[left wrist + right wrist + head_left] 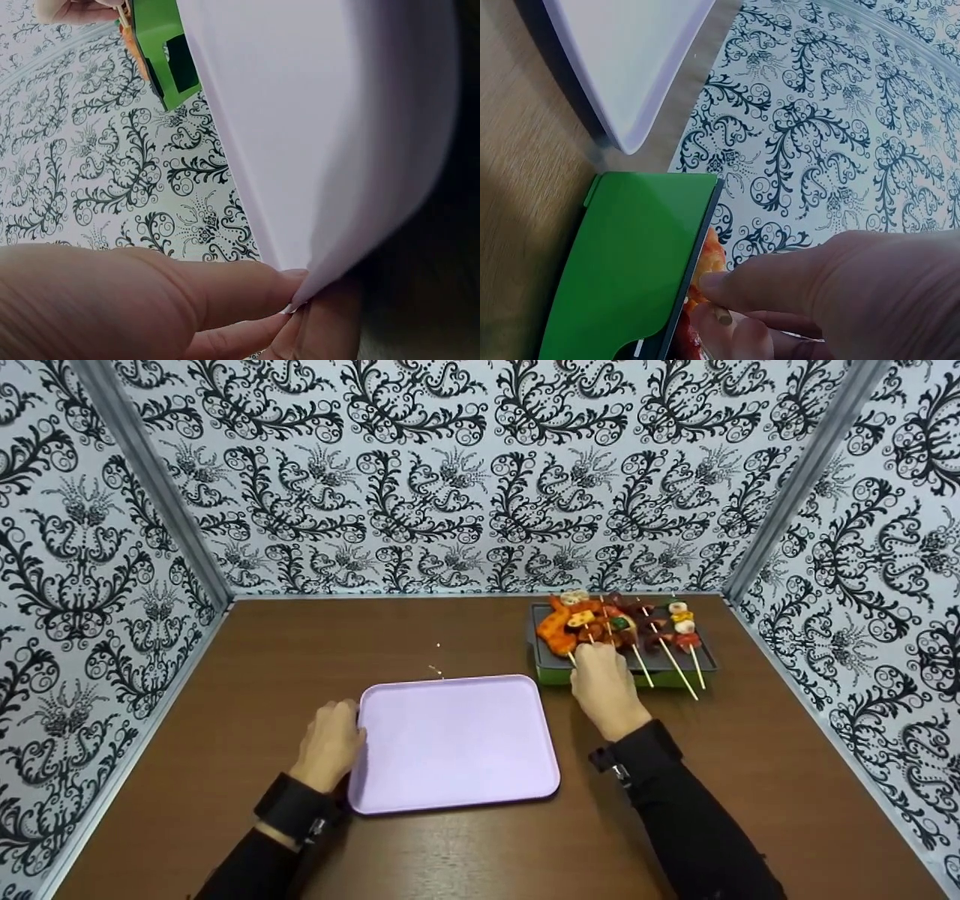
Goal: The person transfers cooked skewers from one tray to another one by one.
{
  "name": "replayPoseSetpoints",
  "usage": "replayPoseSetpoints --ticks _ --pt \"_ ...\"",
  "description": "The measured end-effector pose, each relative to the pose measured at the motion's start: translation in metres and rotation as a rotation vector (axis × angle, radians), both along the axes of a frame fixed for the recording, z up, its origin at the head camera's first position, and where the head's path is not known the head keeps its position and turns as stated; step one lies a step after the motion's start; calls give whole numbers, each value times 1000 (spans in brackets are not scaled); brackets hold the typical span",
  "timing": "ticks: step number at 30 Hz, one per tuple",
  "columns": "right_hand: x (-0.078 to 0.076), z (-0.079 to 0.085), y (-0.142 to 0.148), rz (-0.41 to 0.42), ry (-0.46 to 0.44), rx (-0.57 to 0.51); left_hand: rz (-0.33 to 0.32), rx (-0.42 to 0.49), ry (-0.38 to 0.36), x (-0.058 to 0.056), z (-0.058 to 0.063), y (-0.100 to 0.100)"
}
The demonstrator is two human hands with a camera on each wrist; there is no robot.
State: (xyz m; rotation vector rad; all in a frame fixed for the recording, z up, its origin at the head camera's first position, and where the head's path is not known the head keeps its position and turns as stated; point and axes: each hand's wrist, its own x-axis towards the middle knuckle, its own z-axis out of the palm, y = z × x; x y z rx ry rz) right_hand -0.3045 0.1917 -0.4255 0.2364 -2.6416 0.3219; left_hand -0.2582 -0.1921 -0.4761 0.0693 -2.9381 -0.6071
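My left hand (328, 744) pinches the left rim of a lilac tray (457, 746), thumb on top and fingers below in the left wrist view. The tray lies on the table and bears nothing. At the back right stands a green tabletop grill (555, 675) with a dark top, covered with several skewers of meat and vegetables. My right hand (604, 690) is at the grill's front edge and pinches the wooden stick (722, 316) of a skewer. An orange piece of meat (556, 631) lies just left of that hand. My fingers hide part of the held stick.
More skewers (679, 664) lie on the grill right of my hand, their sticks jutting past its front edge. Small pale specks (435, 669) dot the brown table (300, 645) behind the tray. Patterned walls (450, 472) enclose the table at the back and sides.
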Motion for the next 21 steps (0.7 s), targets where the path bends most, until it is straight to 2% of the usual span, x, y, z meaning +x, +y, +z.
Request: replayPoseSetpoints --ticks 7,14,21 --pt "-2 6 0 23 28 -2 3 20 -5 -1 1 0" --pt "-2 12 -1 -12 -25 -40 5 19 9 -1 0 -1" --pt "-7 17 -2 -27 -54 -61 17 18 -8 0 -1 -1"
